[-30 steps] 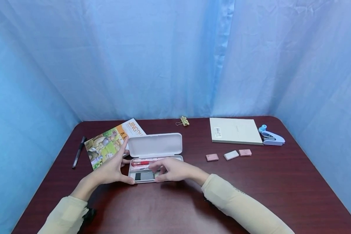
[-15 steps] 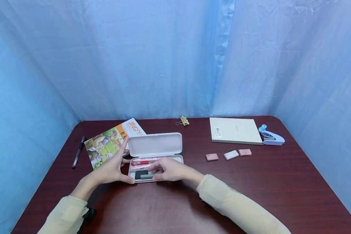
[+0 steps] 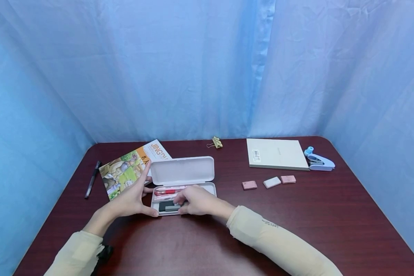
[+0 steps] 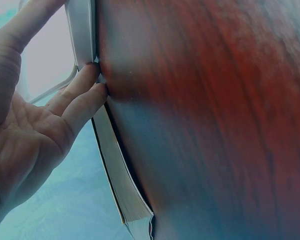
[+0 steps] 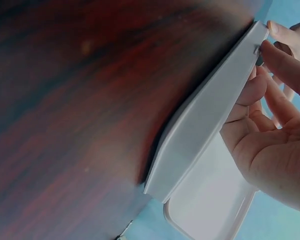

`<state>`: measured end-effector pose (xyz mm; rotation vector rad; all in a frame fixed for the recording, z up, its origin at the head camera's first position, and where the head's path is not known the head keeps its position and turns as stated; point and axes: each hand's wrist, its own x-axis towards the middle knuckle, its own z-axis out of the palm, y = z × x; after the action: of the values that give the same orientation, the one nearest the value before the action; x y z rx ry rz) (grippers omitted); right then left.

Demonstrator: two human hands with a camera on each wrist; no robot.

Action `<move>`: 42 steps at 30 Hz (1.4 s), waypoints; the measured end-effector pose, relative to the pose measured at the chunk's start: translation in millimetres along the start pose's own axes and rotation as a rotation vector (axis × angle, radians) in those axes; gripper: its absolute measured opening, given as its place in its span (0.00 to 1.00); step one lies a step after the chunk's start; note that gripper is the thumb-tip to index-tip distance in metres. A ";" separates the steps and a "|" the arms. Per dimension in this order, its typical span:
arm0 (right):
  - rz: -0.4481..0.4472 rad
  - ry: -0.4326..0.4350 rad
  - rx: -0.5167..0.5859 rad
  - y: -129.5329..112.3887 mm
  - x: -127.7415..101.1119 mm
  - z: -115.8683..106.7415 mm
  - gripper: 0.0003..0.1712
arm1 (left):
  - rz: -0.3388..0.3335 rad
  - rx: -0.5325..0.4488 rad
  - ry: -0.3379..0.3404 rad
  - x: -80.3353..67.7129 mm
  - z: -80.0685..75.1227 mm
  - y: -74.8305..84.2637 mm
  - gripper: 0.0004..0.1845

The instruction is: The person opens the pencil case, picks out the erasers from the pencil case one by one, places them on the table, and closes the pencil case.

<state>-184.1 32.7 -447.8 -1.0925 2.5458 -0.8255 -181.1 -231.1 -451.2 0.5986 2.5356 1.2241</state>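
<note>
There are two hands (image 3: 133, 199), one worktop (image 3: 151, 245) and one pencil case (image 3: 183, 171), whose pens (image 3: 170, 192) are partly covered and cannot be counted. Outside it are one black pen (image 3: 92, 180), one picture-covered book (image 3: 124, 172), one cream notebook (image 3: 276, 154), one binder clip (image 3: 217, 143), one stapler (image 3: 326, 165), one small blue object (image 3: 309, 150) and three erasers (image 3: 249, 185).

Through my head view, pale blue, softly sheened fabric curtains (image 3: 158, 76) wall off the left, back and right, hanging in loose vertical folds, with a brighter, shinier strip (image 3: 263, 38) running down right of centre. Below them I have a dark reddish-brown, wood-grained counter (image 3: 193, 249) with rounded far corners, its glossy surface catching soft light low in my view.
</note>
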 end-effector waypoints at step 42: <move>-0.046 0.025 0.269 11.1 -28.0 -24.0 0.07 | 0.019 -0.006 0.005 0.6 0.1 -3.7 0.79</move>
<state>-181.6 68.9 -434.7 -1.0621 2.3491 -1.1600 -182.5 -232.8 -454.3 0.6204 2.5354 1.2403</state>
